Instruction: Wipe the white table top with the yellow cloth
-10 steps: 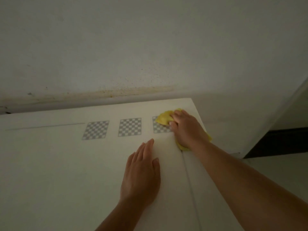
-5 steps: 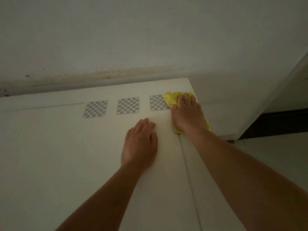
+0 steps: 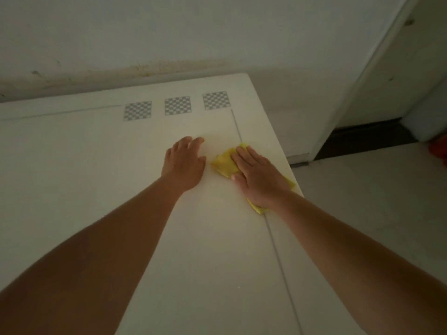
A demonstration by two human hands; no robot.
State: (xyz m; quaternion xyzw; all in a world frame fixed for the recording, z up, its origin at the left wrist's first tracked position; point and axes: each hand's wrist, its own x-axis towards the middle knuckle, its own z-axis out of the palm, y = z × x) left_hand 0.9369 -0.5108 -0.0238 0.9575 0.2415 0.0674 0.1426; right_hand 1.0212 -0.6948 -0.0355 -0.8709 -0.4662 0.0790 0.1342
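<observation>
The right hand (image 3: 260, 180) is lying flat on the cloth (image 3: 226, 162), fingers (image 3: 244, 153) pressed together, pinning it beside the surface's (image 3: 84, 153) right edge (over the thin seam (image 3: 235, 124)). The left hand (image 3: 185, 164) is resting flat just beside it, fingers loosely spread. Bare surface is stretching left and toward the three checker squares (image 3: 177, 105) near the far edge.

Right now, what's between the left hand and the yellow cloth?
Only a narrow strip of bare white table top separates the left hand from the yellow cloth, in the head view.
</observation>
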